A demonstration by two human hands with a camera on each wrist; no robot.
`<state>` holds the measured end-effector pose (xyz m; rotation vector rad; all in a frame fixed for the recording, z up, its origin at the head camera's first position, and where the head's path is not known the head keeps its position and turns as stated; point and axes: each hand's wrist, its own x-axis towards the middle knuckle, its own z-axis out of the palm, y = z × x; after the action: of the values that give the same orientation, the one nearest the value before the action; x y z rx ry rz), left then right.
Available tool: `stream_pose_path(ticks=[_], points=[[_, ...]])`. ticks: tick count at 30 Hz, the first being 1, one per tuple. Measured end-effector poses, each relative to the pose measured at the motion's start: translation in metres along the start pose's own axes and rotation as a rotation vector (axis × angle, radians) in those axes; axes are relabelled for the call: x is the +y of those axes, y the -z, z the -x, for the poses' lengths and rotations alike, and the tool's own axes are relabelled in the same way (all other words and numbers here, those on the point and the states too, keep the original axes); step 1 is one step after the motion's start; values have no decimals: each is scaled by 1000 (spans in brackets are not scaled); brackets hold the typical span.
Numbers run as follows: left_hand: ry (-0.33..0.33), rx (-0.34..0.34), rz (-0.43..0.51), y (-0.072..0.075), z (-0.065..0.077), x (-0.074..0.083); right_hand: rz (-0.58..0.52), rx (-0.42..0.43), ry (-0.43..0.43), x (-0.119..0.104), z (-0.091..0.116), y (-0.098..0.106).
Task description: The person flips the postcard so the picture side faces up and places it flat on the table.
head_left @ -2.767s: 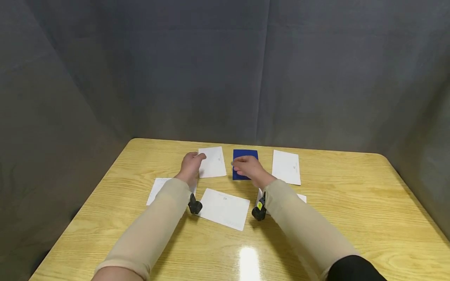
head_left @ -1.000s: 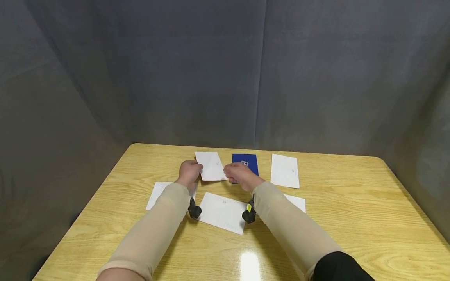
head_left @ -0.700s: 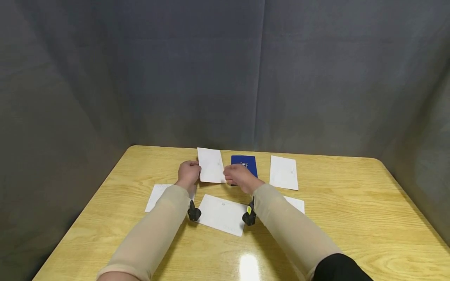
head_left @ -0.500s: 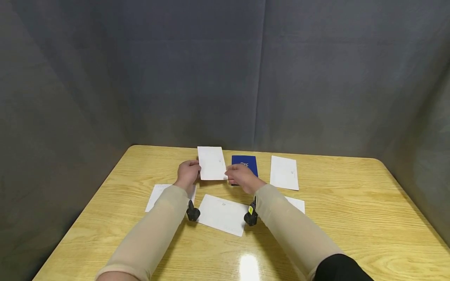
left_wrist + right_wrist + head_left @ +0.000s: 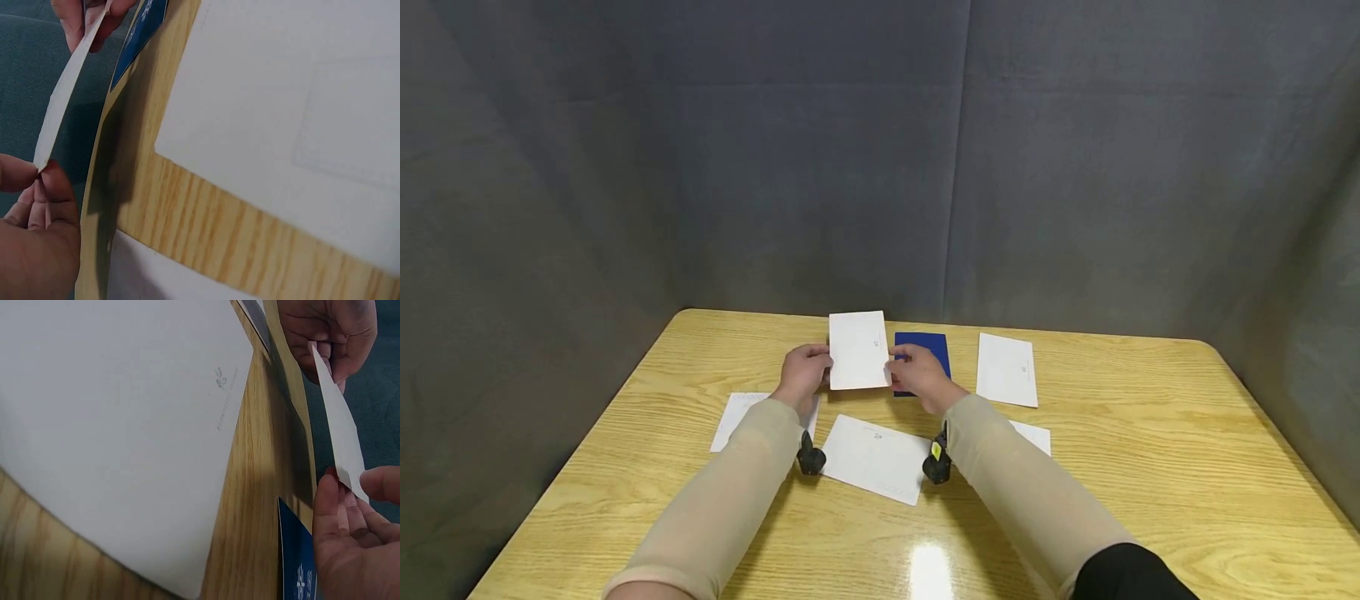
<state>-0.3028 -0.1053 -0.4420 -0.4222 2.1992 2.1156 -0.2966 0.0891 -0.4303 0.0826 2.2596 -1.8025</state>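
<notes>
A white card with a small printed mark near its right edge is held up between both hands, tilted above the table. My left hand pinches its left edge between thumb and fingers. On the opposite edge, my right hand pinches it the same way. Both wrist views show the card nearly edge-on and slightly bowed, with a gap between it and the tabletop. A dark blue card with pale lettering lies just behind the right hand, which partly covers it.
On the wooden table, a white card lies in the front middle and another white card at the back right. Two more white cards, one left and one right, are partly hidden by the arms. Grey cloth hangs behind.
The back-left white card has come up off the table and shifted slightly right. The right hand has moved left from over the blue card to grip its right edge.
</notes>
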Motion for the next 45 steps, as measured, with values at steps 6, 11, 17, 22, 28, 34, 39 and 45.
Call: stream_pose_path(ticks=[6,11,17,22,28,34,39,45], points=[[0,-5,-27,2,0,4,22,7,31,-1,1,1],[-7,5,-68,3,0,8,26,9,53,-1,1,1],[-13,18,-95,4,1,7,56,43,94,-1,2,-1],[-36,16,-103,4,2,9,81,64,104,-3,3,-1],[-59,23,-92,2,3,12,115,75,101,-6,6,0],[-114,47,-104,0,5,14,105,77,90,-8,6,1],[-149,59,-104,2,5,16,50,55,92,-8,5,1],[-150,3,-22,5,4,18,-17,31,98,-8,5,3]])
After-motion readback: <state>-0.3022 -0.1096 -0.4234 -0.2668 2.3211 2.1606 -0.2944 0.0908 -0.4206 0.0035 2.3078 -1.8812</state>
